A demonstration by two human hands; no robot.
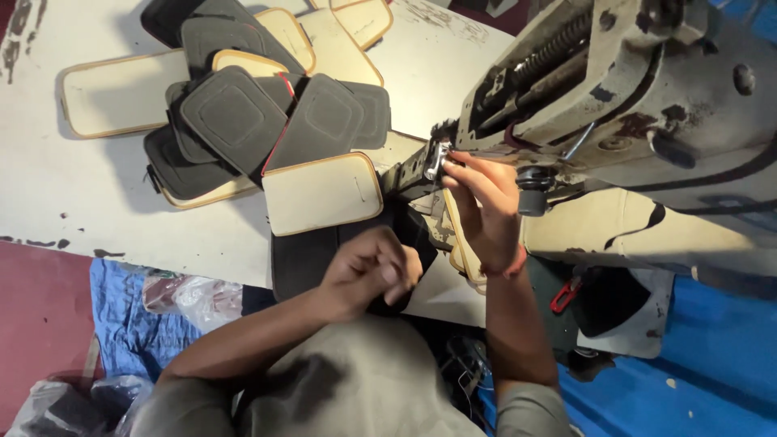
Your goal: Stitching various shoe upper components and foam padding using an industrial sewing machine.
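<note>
left hand (368, 271) grips black fabric (303, 259); right hand (484, 206) touches sewing machine (615, 97).

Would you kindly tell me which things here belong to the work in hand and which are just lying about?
In hand:
- right hand at the sewing machine needle area
- left hand on the black panel

Lying about:
- pile of grey and cream panels on the table
- plastic bags
- blue sheet

A dark, flat fabric piece (303, 255) with rounded corners lies at the near edge of the worn white worktop (73, 202) (partly under a cream, yellow-piped rounded panel (322, 193)), overhanging that edge.
</note>
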